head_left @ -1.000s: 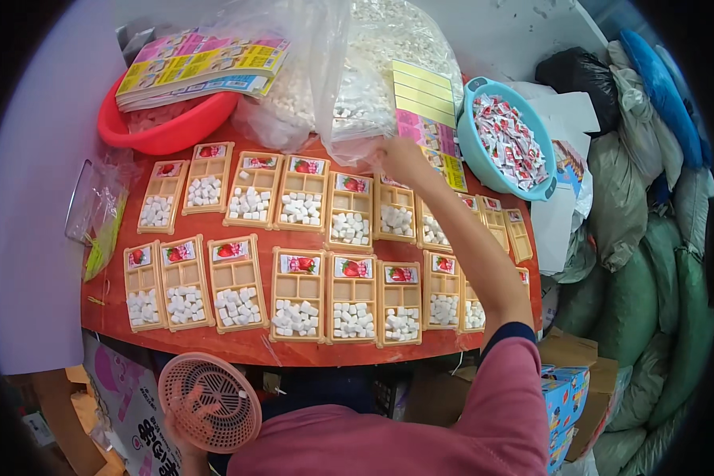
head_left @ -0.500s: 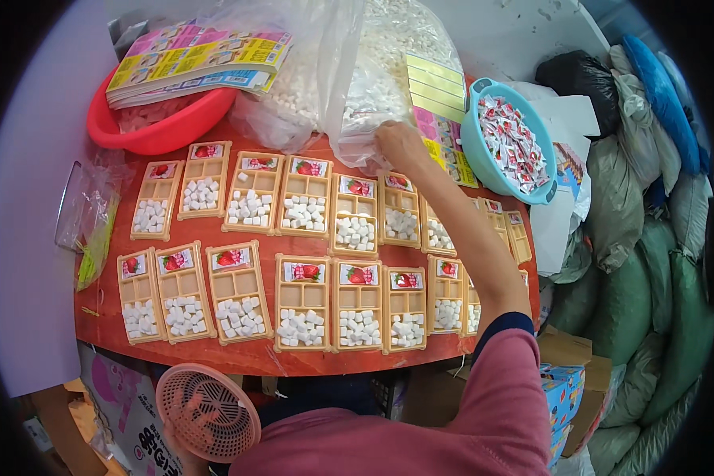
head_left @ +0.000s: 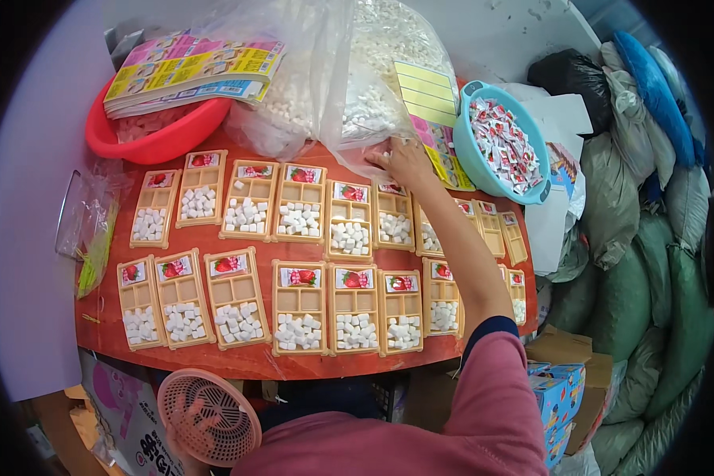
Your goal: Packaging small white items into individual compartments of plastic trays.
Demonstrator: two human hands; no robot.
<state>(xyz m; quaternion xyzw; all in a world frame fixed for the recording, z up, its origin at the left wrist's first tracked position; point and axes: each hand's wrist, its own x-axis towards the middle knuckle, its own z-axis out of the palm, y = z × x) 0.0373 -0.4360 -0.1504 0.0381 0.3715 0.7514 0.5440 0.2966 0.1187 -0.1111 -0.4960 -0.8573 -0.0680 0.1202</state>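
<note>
At the far side of the table my right hand [head_left: 408, 163] grips the lower edge of a clear plastic bag [head_left: 365, 147] with its fingers bent. Small white marshmallow-like cubes [head_left: 369, 107] fill that bag. Low on the left, my left hand [head_left: 189, 455] holds a pink round plastic basket [head_left: 232, 432], and its fingers show through the holes. Two rows of tan compartment trays [head_left: 300, 300] lie between my arms and the bag. Most visible trays carry white cubes [head_left: 299, 332] and a strawberry-printed sachet [head_left: 300, 276]; my right forearm covers some.
A red basin [head_left: 147, 147] with stacked printed sheets [head_left: 190, 67] stands back left. At the right are a light-blue basin [head_left: 469, 151] of sachets and yellow-pink sheets [head_left: 428, 91]. Sacks [head_left: 619, 293] and an open carton [head_left: 559, 349] crowd the right side.
My right hand has drawn slightly nearer along with the bag's edge, which has shifted. The basket in my left hand stays almost still.
</note>
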